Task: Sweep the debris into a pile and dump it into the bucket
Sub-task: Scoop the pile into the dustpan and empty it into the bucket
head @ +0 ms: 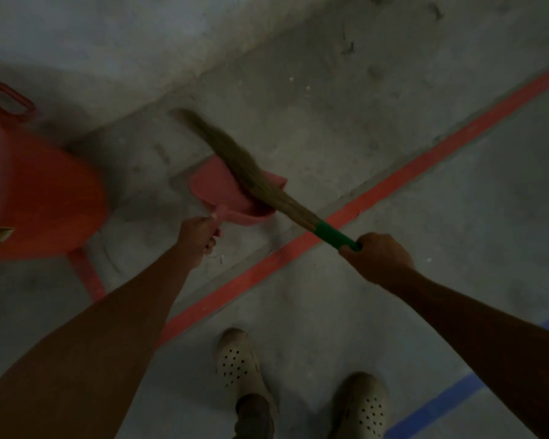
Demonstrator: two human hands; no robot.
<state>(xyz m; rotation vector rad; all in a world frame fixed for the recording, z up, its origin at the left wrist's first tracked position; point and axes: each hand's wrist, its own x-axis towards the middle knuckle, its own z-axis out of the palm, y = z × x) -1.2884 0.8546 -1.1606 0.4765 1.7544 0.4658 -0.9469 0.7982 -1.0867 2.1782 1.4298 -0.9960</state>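
I've got both hands busy here. My left hand [200, 231] has its fingers [210, 243] curled tight round the short handle of the pink dustpan [216, 188], holding the pan low over the floor [330, 128] with its open mouth facing away from me, so the sweepings have somewhere to land. My right hand [377, 255] is wrapped round the green grip of the broom [251, 172], a full fist with nothing loose. The bristles lie slantwise across the pan's right edge and reach past it toward the foot of the wall [108, 36]. That angle makes sense to me: it lets the stroke draw the dirt back into the mouth of the pan.

The red bucket [38, 191] stands just to the left of the pan, near enough for a short tip once the pan is loaded. I'd judge this as the gathering stage, with the dumping not yet done.

Now the trouble spots. The light is dim and the broom tip is smeared, so I can't say whether it touches the floor. The debris [298, 83] shows only as a few pale flecks near the wall, and there may be a scrap or two beside my left wrist. Whether any lies in the pan I can't tell, since the bristles cover part of it. The bucket is cut off at the left edge, so I can't see how full it is. The red line [425, 160] runs under the broom handle, and my shoes [238, 362] stand behind it.
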